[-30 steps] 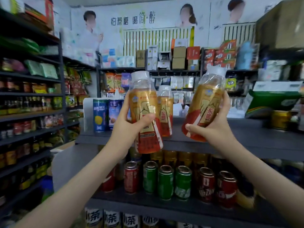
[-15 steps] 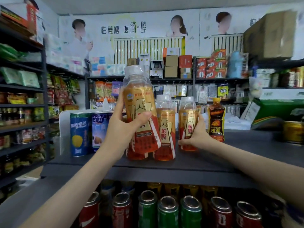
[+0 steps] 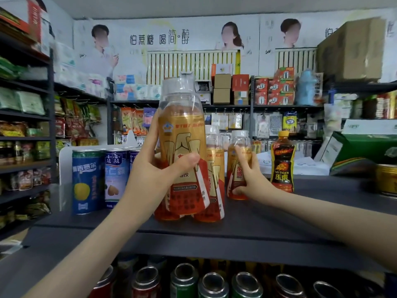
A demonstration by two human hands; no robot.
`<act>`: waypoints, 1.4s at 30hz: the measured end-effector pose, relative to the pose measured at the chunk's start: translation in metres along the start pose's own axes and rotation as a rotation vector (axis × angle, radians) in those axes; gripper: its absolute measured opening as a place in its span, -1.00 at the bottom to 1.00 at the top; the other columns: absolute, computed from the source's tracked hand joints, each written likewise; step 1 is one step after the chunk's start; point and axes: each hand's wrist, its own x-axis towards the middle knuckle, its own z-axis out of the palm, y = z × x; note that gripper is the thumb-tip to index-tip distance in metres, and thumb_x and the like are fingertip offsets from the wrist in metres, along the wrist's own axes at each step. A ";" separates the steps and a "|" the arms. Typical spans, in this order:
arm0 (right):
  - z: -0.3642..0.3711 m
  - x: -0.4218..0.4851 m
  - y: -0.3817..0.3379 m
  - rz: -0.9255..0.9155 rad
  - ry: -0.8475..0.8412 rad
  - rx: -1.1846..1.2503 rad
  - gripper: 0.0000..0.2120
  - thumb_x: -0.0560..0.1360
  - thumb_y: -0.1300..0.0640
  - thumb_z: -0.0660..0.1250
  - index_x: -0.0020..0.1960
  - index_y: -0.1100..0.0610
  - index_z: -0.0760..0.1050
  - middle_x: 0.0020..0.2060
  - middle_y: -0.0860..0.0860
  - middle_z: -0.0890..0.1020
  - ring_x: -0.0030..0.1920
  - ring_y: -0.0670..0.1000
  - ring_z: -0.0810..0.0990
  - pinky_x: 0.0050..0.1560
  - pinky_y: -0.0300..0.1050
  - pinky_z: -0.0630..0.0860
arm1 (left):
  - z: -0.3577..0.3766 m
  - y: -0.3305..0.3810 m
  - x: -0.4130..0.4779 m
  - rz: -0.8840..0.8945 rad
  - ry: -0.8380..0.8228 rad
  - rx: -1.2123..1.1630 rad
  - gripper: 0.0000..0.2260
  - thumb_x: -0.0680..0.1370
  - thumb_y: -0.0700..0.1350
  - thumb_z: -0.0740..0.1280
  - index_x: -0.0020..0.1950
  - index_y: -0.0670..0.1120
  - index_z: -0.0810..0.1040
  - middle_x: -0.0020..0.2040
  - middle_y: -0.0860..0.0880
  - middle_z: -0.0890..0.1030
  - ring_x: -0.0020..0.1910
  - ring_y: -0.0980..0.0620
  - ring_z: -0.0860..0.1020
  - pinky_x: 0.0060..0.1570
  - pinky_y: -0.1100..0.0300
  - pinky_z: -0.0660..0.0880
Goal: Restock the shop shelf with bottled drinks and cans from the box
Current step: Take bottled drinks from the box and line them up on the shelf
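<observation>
Well left of the middle orange drink bottle (image 3: 214, 168), two blue cans (image 3: 86, 181) are standing on the shelf (image 3: 236, 229). Just left of it, the left hand (image 3: 156, 168) is wrapping its grip around a white-capped front bottle (image 3: 182, 134) holding amber drink. Just right of it, the right hand (image 3: 249, 179) is keeping a narrow grip on a rear bottle (image 3: 238, 147), which is standing on the shelf. Farther right, a Hi-Tiger bottle (image 3: 282, 162) is standing.

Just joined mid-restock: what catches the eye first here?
The left hand grips a tall orange bottle front and centre at the grey shelf. The right hand holds a second bottle farther back, beside a dark Hi-Tiger bottle. Blue cans stand at left.
</observation>
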 end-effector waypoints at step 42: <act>-0.081 -0.060 -0.016 -0.055 -0.040 0.644 -0.13 0.35 -0.04 0.47 0.48 -0.32 0.02 0.30 -0.03 0.52 0.22 0.00 0.56 0.20 0.08 0.50 | 0.062 -0.031 0.005 0.441 -0.074 1.043 -0.43 0.52 0.14 0.19 0.51 0.04 0.26 0.50 -0.10 0.23 0.51 -0.06 0.12 0.47 -0.01 0.04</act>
